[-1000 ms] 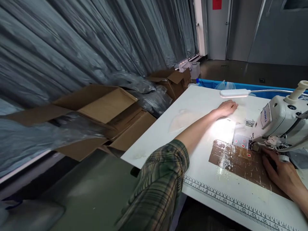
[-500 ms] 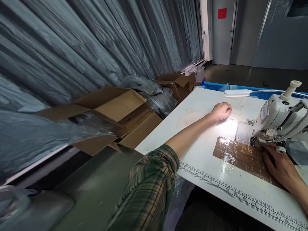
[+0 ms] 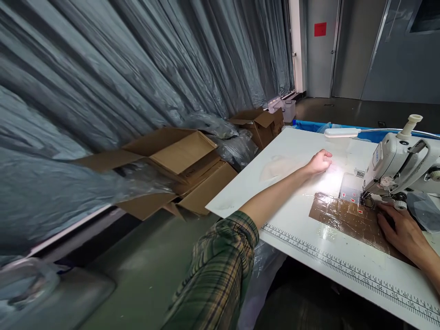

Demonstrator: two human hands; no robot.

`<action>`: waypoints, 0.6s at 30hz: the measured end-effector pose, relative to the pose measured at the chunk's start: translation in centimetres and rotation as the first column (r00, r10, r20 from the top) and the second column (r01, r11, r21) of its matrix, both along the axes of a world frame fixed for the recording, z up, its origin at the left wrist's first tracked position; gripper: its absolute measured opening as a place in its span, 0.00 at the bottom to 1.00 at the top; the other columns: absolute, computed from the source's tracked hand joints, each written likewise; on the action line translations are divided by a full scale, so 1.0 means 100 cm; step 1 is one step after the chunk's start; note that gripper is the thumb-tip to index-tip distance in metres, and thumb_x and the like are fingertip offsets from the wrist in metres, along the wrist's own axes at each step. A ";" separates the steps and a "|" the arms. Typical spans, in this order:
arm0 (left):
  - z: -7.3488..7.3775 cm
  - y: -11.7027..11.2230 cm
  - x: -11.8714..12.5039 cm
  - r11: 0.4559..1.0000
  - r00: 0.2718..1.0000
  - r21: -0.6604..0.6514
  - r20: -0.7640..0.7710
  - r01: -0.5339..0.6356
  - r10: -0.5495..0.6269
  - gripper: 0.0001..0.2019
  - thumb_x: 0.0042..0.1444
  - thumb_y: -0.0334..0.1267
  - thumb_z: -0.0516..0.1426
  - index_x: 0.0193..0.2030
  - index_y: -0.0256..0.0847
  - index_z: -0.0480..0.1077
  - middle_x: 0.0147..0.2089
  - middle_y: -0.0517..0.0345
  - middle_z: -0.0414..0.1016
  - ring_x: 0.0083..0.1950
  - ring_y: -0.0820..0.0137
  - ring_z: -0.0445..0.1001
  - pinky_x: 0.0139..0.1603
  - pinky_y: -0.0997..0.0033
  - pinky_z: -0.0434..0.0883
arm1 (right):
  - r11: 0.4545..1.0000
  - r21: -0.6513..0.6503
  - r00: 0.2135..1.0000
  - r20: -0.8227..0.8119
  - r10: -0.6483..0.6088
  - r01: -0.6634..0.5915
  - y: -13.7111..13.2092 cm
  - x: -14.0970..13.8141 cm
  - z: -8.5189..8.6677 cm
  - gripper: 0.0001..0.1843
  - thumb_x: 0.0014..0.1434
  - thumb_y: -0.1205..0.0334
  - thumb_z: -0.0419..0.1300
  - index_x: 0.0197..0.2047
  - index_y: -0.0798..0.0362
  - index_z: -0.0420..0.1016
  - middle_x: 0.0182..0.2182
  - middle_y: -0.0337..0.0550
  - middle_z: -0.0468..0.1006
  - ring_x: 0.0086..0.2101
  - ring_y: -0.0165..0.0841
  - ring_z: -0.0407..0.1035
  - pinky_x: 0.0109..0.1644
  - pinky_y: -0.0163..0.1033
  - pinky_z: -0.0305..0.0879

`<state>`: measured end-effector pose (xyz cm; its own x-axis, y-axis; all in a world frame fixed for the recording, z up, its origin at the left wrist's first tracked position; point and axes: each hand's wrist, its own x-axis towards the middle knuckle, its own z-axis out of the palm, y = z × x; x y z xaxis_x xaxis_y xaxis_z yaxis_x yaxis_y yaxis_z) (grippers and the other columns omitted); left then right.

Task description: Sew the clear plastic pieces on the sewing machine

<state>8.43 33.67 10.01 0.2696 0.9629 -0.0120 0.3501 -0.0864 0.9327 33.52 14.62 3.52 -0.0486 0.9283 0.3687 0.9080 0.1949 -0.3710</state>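
A white sewing machine [image 3: 388,160] stands at the right of the white table. Beyond the lit patch to its left, my left hand [image 3: 319,162] is closed, fingertips curled together; what they hold, if anything, is too small to make out. My right hand [image 3: 400,224] lies low beside the needle area, thumb and forefinger apart, its other fingers partly hidden. Under its edge is a brown sheet [image 3: 335,215] covered with shiny clear tape. Small red marks show on the metal plate [image 3: 349,185] and on the sheet near the presser foot [image 3: 368,201].
A printed ruler [image 3: 343,270] runs along the table's front edge. The white lamp [image 3: 342,133] hangs on a bendy neck over the far side. Open cardboard boxes [image 3: 185,151] and plastic wrapping [image 3: 237,146] lie left of the table, below a grey curtain [image 3: 172,59].
The view has shifted slightly. My left hand's fingers look more tightly curled, with the hand turned a little. My right hand stays beside the needle, on the brown sheet.
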 end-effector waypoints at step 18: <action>0.012 0.005 -0.043 0.994 0.984 0.107 -0.178 0.020 0.000 0.15 0.60 0.30 0.59 0.54 0.38 0.74 0.60 0.48 0.76 0.56 0.65 0.77 0.63 0.64 0.71 | 0.997 0.062 0.997 0.057 0.048 -0.052 -0.003 0.007 -0.006 0.26 0.68 0.48 0.47 0.55 0.53 0.77 0.50 0.56 0.78 0.49 0.48 0.76 0.55 0.55 0.75</action>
